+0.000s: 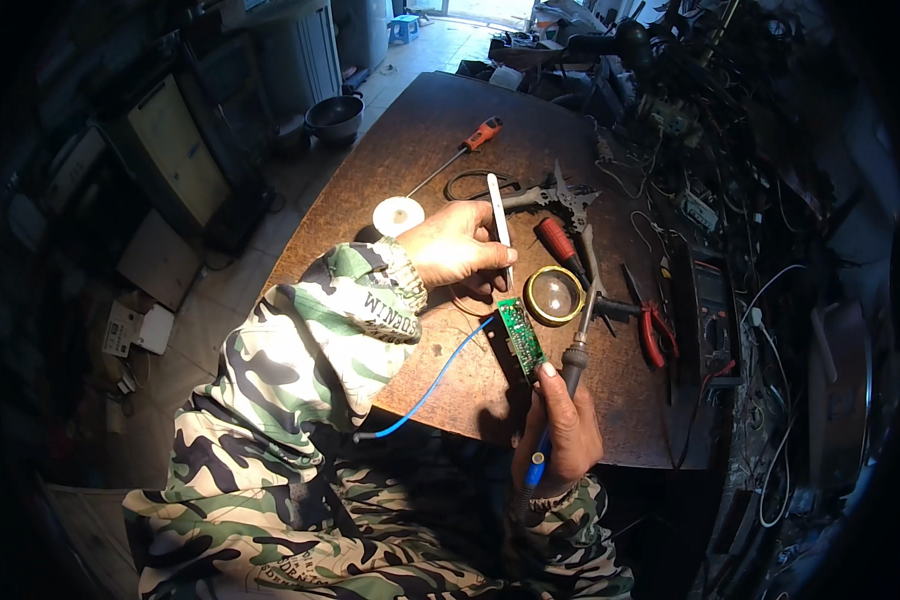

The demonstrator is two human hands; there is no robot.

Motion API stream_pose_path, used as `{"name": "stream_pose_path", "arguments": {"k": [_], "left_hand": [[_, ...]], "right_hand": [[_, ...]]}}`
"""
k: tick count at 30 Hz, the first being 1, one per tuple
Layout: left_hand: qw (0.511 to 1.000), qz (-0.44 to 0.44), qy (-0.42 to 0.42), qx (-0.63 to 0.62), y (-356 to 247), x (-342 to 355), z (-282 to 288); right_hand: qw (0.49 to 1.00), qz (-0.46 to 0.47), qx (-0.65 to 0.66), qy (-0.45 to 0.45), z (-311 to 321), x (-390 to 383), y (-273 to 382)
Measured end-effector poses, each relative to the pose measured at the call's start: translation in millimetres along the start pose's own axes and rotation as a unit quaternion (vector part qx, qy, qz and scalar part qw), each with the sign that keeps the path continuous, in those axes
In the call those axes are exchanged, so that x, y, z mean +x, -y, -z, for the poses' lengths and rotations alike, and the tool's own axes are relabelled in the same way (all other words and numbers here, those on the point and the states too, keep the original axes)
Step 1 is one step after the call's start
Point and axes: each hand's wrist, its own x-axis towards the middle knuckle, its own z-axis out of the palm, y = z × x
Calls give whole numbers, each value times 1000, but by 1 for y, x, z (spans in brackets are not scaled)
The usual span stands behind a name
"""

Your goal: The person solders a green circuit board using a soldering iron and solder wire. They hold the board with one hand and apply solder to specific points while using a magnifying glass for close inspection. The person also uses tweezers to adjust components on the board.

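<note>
My left hand [455, 243] is closed round slim pale tweezers [498, 205], their tips pointing down to the top end of a green circuit board [519, 333]. The lower end of that board is pinched by the thumb of my right hand [562, 425]. A soldering iron [574, 362], with a dark handle and blue end, also runs through my right hand; its metal barrel points away from me. From beside the board a blue wire [438, 382] curves left to the table's near edge. Right of the board lies a round yellow-rimmed magnifier [555, 296].
On the brown wooden table [390, 140] lie an orange-handled screwdriver [483, 133], a white round disc [398, 215], a red-handled tool [558, 243] and red-handled pliers [656, 335]. A dark multimeter [713, 310] and tangled cables crowd the right side. A dark basin [335, 118] stands beyond the left edge.
</note>
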Motion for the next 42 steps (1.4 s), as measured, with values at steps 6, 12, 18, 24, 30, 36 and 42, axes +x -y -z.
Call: {"name": "stream_pose_path", "arguments": {"k": [6,12,18,24,30,36,42], "left_hand": [[938,-119,-148,291,18,6,1],[809,-270,-252,457,18,0,-5],[930,-4,45,364,-21,-28,-17],[946,44,86,309,-18,-25,-16],[961,20,124,247,-3,-21,-9],[976,32,144,162,-7,-21,-10],[979,61,135,139,-13,-25,-15]], "right_hand": [[999,6,-34,8,-4,7,2],[999,-26,-30,32,-2,4,6],[998,-58,9,6,-1,-1,2],[984,-121,127,-26,8,-8,-1],[978,-138,153,-28,12,-9,-2],[981,-96,162,-49,21,-13,-10],[980,-45,186,-52,28,-17,-16]]}}
